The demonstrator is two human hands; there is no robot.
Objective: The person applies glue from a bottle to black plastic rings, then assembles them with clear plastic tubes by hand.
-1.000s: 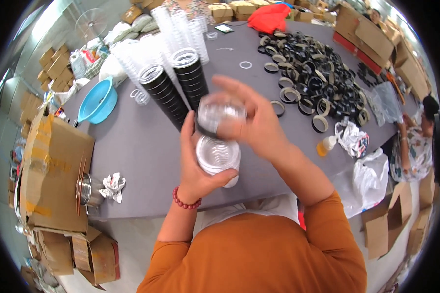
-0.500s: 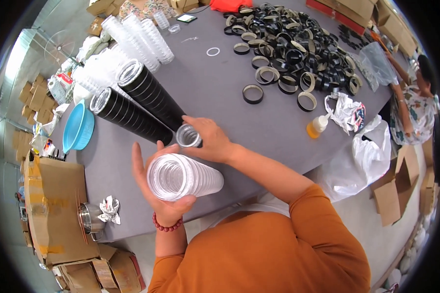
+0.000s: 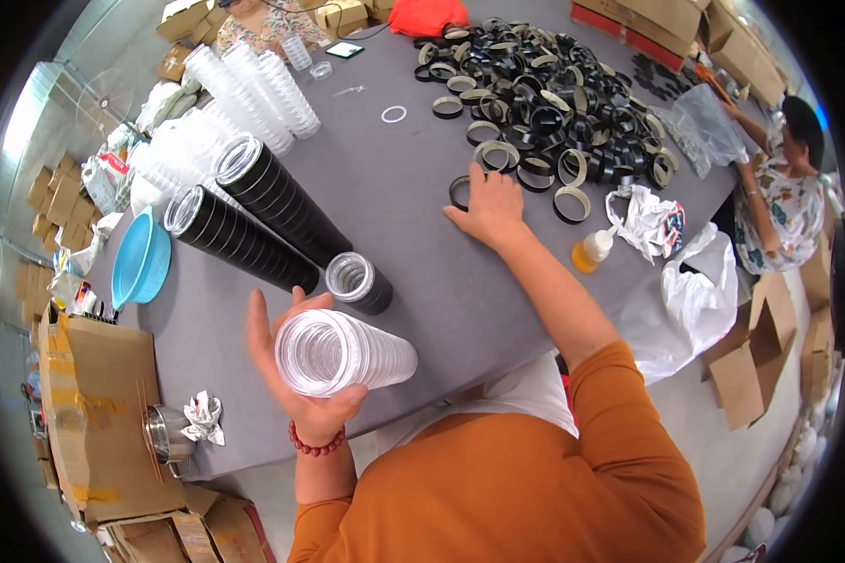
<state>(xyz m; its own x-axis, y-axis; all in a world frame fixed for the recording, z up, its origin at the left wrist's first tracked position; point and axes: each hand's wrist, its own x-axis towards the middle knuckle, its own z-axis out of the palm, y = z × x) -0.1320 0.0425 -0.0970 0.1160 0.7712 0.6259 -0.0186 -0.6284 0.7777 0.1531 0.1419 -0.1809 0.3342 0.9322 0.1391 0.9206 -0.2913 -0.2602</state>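
My left hand (image 3: 305,399) is curled round a stack of clear, ribbed plastic rings (image 3: 375,357) near the table's front edge, thumb on the near side, index finger sticking out. My right hand (image 3: 494,206) is stretched out to the right; its thumb and fingers are round a black ring (image 3: 457,193) with a pale inside, whose right part they hide. Just beyond the clear stack stands a short black cylinder with a clear rim (image 3: 366,286). Two long stacks of black-banded clear rings, a nearer one (image 3: 239,242) and a farther one (image 3: 286,202), lean to its left.
A large heap of black rings (image 3: 544,103) covers the far right. Clear plastic stacks (image 3: 253,94), a blue basin (image 3: 141,258) and a cardboard box (image 3: 113,403) are at the left. A bottle of yellow liquid (image 3: 589,251) stands at the right; another person (image 3: 779,202) sits beyond.
My right hand has let go of the short black cylinder and moved right and away from me to the black ring. The left hand stays round the clear stack. The view has shifted slightly.
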